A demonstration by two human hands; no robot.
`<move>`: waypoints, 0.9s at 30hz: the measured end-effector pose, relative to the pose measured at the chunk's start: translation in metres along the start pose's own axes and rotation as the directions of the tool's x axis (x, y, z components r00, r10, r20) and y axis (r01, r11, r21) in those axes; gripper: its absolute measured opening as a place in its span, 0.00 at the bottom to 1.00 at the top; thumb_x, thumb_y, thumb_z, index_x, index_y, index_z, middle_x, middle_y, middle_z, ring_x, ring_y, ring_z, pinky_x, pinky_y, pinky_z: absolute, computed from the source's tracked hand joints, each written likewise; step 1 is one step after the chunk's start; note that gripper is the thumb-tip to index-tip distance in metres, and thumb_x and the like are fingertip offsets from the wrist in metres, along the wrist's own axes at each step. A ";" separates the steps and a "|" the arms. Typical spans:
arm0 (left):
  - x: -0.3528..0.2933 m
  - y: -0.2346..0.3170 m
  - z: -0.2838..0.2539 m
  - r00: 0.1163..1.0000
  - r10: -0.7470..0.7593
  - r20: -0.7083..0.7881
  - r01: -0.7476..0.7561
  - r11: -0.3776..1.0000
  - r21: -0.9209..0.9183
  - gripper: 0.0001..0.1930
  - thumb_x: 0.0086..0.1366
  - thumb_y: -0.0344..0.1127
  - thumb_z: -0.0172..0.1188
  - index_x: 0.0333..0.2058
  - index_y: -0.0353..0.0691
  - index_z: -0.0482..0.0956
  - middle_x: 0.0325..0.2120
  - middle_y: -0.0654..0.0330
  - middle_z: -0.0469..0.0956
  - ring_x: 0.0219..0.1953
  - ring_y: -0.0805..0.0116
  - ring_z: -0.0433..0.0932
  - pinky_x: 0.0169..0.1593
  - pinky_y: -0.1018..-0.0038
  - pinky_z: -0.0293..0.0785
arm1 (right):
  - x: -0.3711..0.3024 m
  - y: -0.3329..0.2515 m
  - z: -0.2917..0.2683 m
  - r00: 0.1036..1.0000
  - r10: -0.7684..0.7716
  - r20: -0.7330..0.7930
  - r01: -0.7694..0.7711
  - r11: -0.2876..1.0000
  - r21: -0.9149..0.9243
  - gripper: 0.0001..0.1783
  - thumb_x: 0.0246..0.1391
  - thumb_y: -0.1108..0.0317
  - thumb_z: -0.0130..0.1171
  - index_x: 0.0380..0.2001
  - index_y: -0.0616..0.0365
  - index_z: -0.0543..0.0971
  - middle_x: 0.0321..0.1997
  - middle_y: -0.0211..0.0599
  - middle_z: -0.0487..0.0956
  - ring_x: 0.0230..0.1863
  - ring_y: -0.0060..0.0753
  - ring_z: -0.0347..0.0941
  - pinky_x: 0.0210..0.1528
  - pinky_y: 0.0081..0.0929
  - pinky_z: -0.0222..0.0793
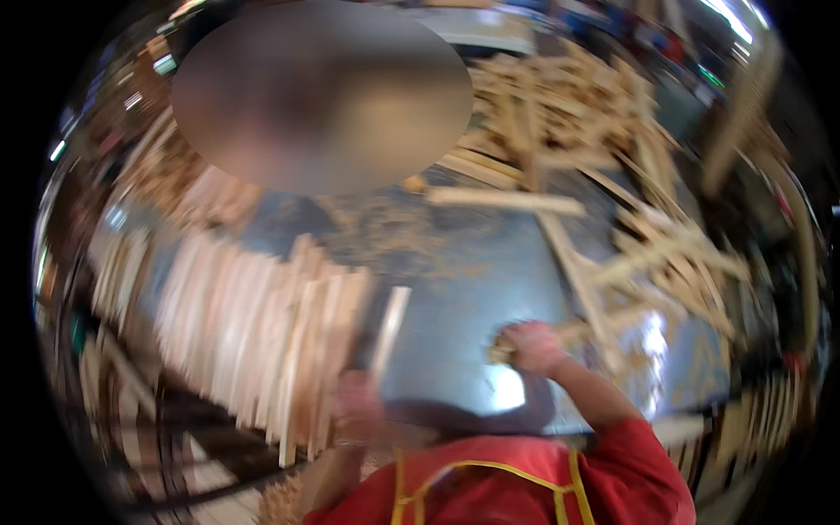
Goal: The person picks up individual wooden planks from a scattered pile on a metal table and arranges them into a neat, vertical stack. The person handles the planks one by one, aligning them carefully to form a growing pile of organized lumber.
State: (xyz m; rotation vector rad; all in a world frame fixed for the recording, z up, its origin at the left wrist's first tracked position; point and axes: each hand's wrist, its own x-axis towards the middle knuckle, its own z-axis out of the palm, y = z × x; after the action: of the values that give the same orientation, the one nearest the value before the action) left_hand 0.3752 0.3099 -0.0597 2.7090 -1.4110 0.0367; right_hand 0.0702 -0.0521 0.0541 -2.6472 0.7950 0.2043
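My left hand (359,407) is smeared by motion at the front edge of the table, beside a row of pale wooden strips (236,324). A single light strip (391,331) stands out just above it, its lower end close to the fingers; whether they grip it I cannot tell. Farther right, my right hand (535,347) is closed around a wooden stick, whose yellowish end (500,350) pokes out on the left of the fist. The stick's other side seems to run right toward the loose pieces.
The metal tabletop (455,306) carries scattered sawdust. Loose sticks (647,262) lie crisscross at the right, and a tall heap of wood (569,114) fills the far right. One longer strip (507,200) lies across the far middle. A blurred oval hides the far left.
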 end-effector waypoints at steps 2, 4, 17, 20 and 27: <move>0.035 -0.010 -0.006 1.000 -0.013 0.026 0.008 0.985 0.170 0.36 0.67 0.44 0.63 0.72 0.40 0.67 0.71 0.49 0.67 0.78 0.47 0.56 0.79 0.44 0.50 | 0.010 -0.015 0.047 0.995 -0.079 -0.062 0.084 0.993 0.080 0.18 0.49 0.63 0.69 0.46 0.45 0.84 0.44 0.42 0.85 0.48 0.53 0.83 0.51 0.52 0.78; 0.052 0.011 -0.060 0.978 -0.167 0.129 0.126 0.953 0.276 0.39 0.66 0.47 0.67 0.72 0.40 0.66 0.72 0.51 0.65 0.77 0.47 0.59 0.76 0.47 0.56 | 0.000 -0.031 0.071 0.986 -0.162 -0.028 0.163 0.986 0.025 0.30 0.51 0.59 0.70 0.58 0.48 0.77 0.59 0.41 0.80 0.64 0.52 0.75 0.65 0.53 0.69; 0.068 0.325 -0.045 0.824 0.445 0.352 -0.492 0.869 0.055 0.51 0.53 0.53 0.77 0.72 0.40 0.65 0.64 0.48 0.71 0.67 0.46 0.69 0.68 0.49 0.67 | -0.004 0.096 0.037 0.894 0.417 -0.162 -0.339 0.868 0.362 0.50 0.47 0.63 0.69 0.75 0.56 0.65 0.78 0.58 0.64 0.67 0.58 0.75 0.70 0.47 0.71; 0.088 0.320 -0.064 0.758 0.456 0.468 -0.534 0.844 0.042 0.48 0.55 0.57 0.74 0.69 0.42 0.68 0.55 0.52 0.77 0.55 0.50 0.78 0.58 0.52 0.73 | -0.002 0.105 0.028 0.949 0.308 -0.059 -0.225 0.800 0.555 0.54 0.50 0.64 0.68 0.80 0.54 0.59 0.84 0.57 0.58 0.76 0.59 0.67 0.78 0.44 0.64; 0.091 0.245 -0.034 0.773 0.365 0.518 -0.273 0.930 -0.247 0.43 0.62 0.56 0.70 0.73 0.49 0.68 0.43 0.46 0.83 0.45 0.49 0.85 0.52 0.54 0.79 | -0.099 0.140 -0.069 0.752 0.657 -0.053 -0.156 0.255 0.954 0.60 0.49 0.74 0.70 0.84 0.48 0.53 0.73 0.50 0.69 0.62 0.42 0.77 0.58 0.35 0.82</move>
State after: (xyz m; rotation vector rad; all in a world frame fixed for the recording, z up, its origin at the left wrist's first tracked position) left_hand 0.2275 0.0987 -0.0036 2.4042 -1.9073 -0.8784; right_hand -0.0873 -0.1368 0.0985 -1.2962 1.2844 -0.6224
